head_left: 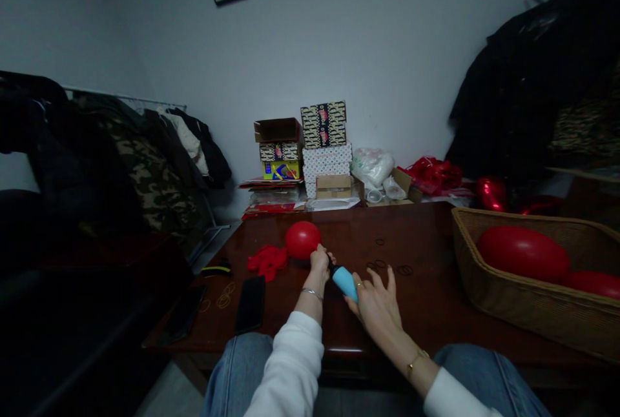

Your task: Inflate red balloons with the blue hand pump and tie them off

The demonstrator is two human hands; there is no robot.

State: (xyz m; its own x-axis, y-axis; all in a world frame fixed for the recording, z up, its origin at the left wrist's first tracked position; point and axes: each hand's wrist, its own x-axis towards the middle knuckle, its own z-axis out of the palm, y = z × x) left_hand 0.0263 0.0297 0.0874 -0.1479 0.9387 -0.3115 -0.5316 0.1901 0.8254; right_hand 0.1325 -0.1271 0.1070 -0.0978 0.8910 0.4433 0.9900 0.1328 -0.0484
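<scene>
A partly inflated red balloon (303, 240) sits over the brown table, its neck hidden in my left hand (321, 261). The fingers of that hand are closed round the neck, at the black nozzle end of a light blue pump (345, 283). My right hand (379, 302) is at the pump's other end, thumb and palm against its body, with several fingers raised. Left of the balloon lies a pile of flat red balloons (268, 261).
A wicker basket (508, 310) with red balloons stands at the right. Black phone (250, 304) and yellow bands (225, 295) lie at the left; dark bands (405, 270) lie right of the pump. Stacked boxes (327, 162) and a plastic bag (372, 166) line the back.
</scene>
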